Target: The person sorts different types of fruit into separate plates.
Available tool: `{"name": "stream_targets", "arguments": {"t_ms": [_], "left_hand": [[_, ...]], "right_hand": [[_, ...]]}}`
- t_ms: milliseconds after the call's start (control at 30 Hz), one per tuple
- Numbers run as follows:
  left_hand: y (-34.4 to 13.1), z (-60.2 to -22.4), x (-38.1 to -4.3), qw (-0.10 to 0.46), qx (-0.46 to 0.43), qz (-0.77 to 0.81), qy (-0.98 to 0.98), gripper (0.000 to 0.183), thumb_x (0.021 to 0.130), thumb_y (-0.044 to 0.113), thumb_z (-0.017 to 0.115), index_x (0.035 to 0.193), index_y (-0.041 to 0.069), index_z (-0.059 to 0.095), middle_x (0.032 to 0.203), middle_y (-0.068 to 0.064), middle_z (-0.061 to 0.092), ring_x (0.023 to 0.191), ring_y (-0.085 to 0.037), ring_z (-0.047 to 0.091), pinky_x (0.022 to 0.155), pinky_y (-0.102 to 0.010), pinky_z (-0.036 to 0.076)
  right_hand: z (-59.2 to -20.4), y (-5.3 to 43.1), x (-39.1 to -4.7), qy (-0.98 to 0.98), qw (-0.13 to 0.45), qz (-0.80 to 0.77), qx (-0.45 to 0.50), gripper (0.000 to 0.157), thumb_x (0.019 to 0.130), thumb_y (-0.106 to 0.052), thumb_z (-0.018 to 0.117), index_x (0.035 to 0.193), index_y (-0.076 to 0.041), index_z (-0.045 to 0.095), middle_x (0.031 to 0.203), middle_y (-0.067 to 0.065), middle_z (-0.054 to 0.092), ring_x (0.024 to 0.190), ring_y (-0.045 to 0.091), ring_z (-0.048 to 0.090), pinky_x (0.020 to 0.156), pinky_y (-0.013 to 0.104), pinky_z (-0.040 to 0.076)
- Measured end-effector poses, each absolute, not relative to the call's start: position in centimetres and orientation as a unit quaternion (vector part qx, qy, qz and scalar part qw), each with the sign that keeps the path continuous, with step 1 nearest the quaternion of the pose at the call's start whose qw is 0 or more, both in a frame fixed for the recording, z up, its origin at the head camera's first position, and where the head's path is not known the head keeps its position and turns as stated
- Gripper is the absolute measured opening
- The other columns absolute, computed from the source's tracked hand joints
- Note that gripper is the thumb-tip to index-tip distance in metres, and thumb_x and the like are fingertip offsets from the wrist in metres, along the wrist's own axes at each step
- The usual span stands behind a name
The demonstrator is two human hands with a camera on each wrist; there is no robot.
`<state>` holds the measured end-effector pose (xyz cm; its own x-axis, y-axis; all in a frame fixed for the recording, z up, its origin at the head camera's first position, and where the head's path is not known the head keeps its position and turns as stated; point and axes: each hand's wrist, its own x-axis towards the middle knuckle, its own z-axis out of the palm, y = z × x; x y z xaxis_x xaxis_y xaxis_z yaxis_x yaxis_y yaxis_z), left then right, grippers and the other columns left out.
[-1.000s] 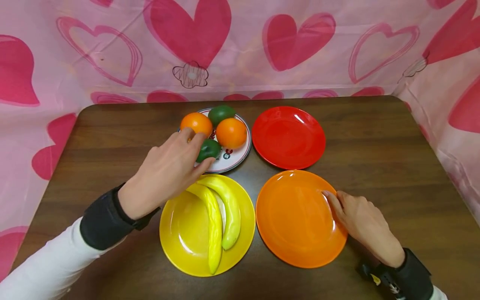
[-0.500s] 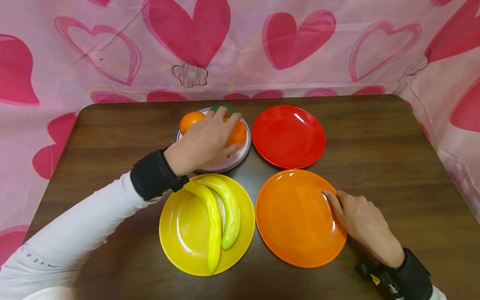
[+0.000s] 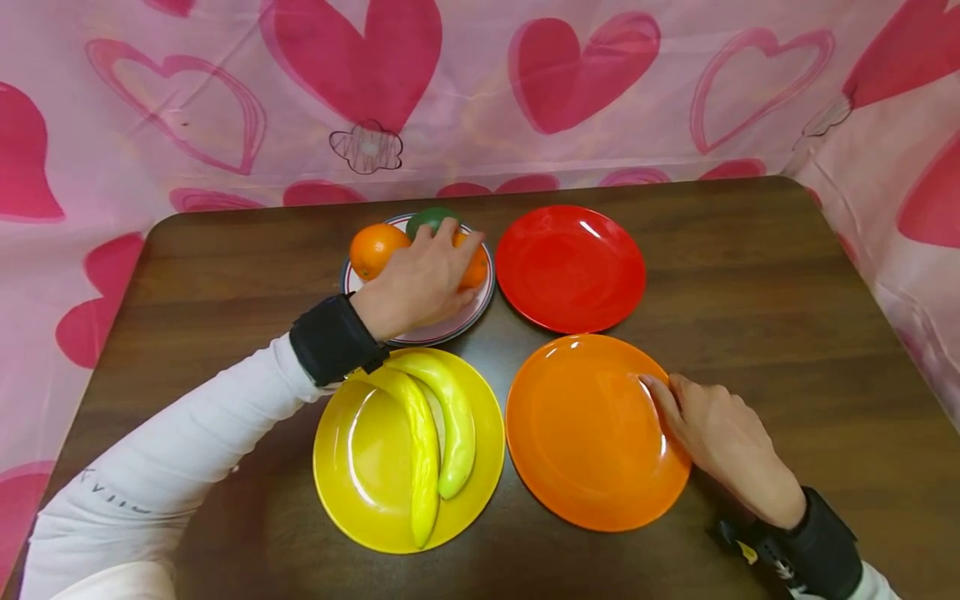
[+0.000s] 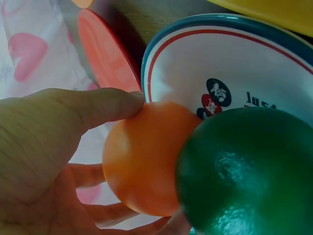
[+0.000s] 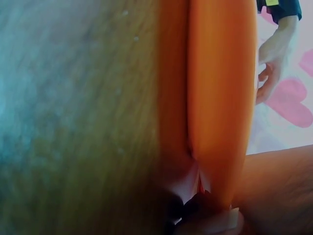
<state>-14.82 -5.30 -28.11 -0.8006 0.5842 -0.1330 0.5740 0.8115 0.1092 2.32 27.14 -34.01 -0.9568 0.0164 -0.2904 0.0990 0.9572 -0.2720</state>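
Note:
My left hand [image 3: 420, 279] reaches over the white patterned plate [image 3: 450, 327] at the back left. Its thumb and fingers curl round an orange [image 4: 146, 156]. A dark green oval fruit [image 4: 249, 166] lies right beside that orange in the left wrist view; in the head view the hand hides it. Another orange [image 3: 377, 250] and a second green fruit [image 3: 431, 219] sit farther back on the same plate. My right hand [image 3: 727, 433] grips the right rim of the orange plate [image 3: 585, 442], thumb on top and the other fingers lower at the edge.
A yellow plate [image 3: 352, 483] at the front left bears a yellow banana [image 3: 423, 475] and a greener one [image 3: 459, 433]. Behind the orange plate stands a red plate [image 3: 570, 271]. A pink heart-print cloth [image 3: 480, 100] hangs behind the wooden table [image 3: 772, 283].
My left hand has moved right and slightly back, from the near green fruit to the right-hand orange, which its fingers now grasp. My right hand stays at the orange plate's rim. The head view shifts slightly.

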Motion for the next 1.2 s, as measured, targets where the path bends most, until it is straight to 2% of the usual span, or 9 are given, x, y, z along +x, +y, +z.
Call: {"name": "stream_targets", "arguments": {"t_ms": [433, 767, 1000, 1200], "left_hand": [[-5.1, -29.1, -15.0, 0.091, 0.298, 0.04, 0.949, 0.076, 0.089, 0.044, 0.062, 0.151, 0.014, 0.03, 0.143, -0.023, 0.037, 0.117, -0.042, 0.049, 0.077, -0.054, 0.053], [-4.9, -29.9, -15.3, 0.1, 0.291, 0.065, 0.949, 0.079, 0.087, 0.041, 0.064, 0.152, 0.015, 0.027, 0.145, -0.024, 0.033, 0.113, -0.043, 0.05, 0.073, -0.053, 0.054], [-4.7, -29.8, -15.4, 0.114, 0.284, 0.068, 0.949, 0.085, 0.084, 0.04, 0.067, 0.153, 0.013, 0.025, 0.148, -0.024, 0.03, 0.116, -0.044, 0.048, 0.074, -0.053, 0.054], [-4.5, -29.3, -15.1, 0.094, 0.295, 0.066, 0.949, 0.085, 0.086, 0.044, 0.064, 0.153, 0.01, 0.023, 0.147, -0.026, 0.031, 0.113, -0.043, 0.05, 0.073, -0.051, 0.054]], "right_hand": [[-34.0, 27.1, 2.3, 0.976, 0.153, -0.151, 0.042, 0.064, 0.095, -0.068, 0.026, 0.085, -0.01, 0.052, 0.062, 0.005, 0.039, 0.052, 0.022, 0.042, 0.048, 0.036, 0.035], [-34.0, 27.0, 2.3, 0.977, 0.151, -0.145, 0.038, 0.064, 0.096, -0.067, 0.025, 0.086, -0.009, 0.051, 0.062, 0.006, 0.038, 0.051, 0.022, 0.041, 0.049, 0.036, 0.034], [-33.9, 27.0, 2.3, 0.975, 0.163, -0.147, 0.043, 0.066, 0.095, -0.069, 0.024, 0.086, -0.009, 0.051, 0.063, 0.006, 0.038, 0.052, 0.023, 0.042, 0.049, 0.036, 0.035], [-33.7, 27.1, 2.3, 0.976, 0.157, -0.148, 0.043, 0.065, 0.095, -0.068, 0.025, 0.085, -0.009, 0.051, 0.062, 0.006, 0.038, 0.051, 0.022, 0.042, 0.048, 0.036, 0.035]]}}
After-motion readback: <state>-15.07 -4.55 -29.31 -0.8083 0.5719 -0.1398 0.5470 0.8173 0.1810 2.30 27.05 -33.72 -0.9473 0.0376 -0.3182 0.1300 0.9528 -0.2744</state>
